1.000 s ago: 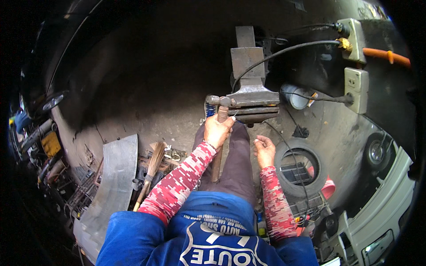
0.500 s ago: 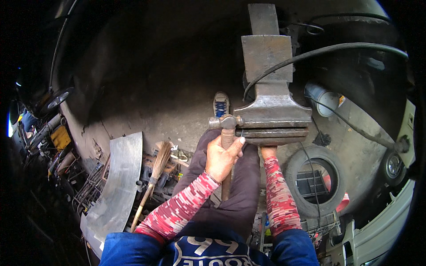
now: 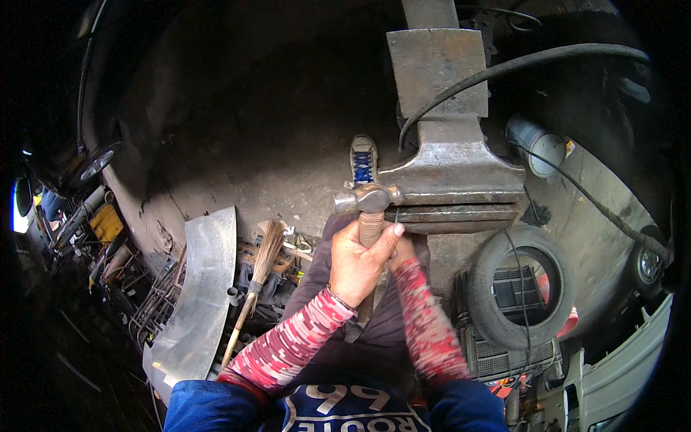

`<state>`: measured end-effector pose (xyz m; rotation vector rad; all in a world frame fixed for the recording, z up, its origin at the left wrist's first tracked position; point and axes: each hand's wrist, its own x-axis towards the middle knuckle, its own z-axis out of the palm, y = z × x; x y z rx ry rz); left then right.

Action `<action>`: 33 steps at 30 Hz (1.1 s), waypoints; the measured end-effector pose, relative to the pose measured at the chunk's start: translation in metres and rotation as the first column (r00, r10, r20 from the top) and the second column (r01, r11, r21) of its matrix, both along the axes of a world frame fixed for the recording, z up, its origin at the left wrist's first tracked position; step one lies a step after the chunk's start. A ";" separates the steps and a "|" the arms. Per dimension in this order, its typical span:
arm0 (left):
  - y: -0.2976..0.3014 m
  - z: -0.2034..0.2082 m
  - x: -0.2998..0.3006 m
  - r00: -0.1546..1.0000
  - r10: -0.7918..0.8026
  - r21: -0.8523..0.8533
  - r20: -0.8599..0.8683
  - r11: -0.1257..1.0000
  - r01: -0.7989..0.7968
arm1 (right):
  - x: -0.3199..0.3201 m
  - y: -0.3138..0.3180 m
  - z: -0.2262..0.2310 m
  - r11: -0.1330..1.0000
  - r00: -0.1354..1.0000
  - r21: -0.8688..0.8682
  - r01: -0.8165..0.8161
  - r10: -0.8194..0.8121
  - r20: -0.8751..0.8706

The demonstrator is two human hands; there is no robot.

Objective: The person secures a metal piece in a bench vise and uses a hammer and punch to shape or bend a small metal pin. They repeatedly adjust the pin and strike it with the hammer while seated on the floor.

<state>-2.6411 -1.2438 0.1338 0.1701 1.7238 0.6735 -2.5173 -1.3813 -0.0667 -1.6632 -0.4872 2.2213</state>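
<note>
My left hand (image 3: pixel 356 266) is closed round the wrapped handle of a ball-peen hammer (image 3: pixel 371 197), its metal head upward. The hammer head is beside the left end of a big metal bench vise (image 3: pixel 452 167). Just under the vise's left end, my right hand (image 3: pixel 403 255) is close behind the left thumb. Its fingers are mostly hidden, so their grip does not show. A thin dark pin-like piece (image 3: pixel 396 214) stands up by the left thumb tip at the jaws' end; what holds it is unclear.
A thick dark cable (image 3: pixel 518 66) arches over the vise. On the right lie a tyre (image 3: pixel 484 306) and a metal can (image 3: pixel 536 147). At left are a bent metal sheet (image 3: pixel 198 288), a straw broom (image 3: pixel 265 261) and piled scrap parts. My shoe (image 3: pixel 363 160) is beyond the hammer.
My right hand has come from beneath the middle of the vise leftward to beside my left hand. The left hand keeps hold of the hammer. The view has shifted slightly.
</note>
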 end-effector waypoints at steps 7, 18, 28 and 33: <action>0.004 0.000 -0.001 0.999 -0.047 -0.026 -0.006 0.999 0.047 | 0.035 0.041 0.146 0.408 0.681 -0.769 0.492 -0.731 0.048; 0.008 0.002 -0.001 0.999 -0.039 -0.047 0.004 0.998 0.040 | 0.151 0.080 0.062 0.520 0.520 0.008 0.854 -0.854 0.016; 0.011 0.009 0.006 1.000 -0.027 -0.022 -0.004 0.999 0.027 | 0.101 -0.002 -0.089 0.556 0.595 -0.271 0.786 -0.799 0.086; 0.008 0.010 0.009 1.000 -0.014 -0.052 -0.006 0.999 0.014 | 0.085 -0.005 -0.088 0.814 0.791 0.099 0.572 -0.580 0.193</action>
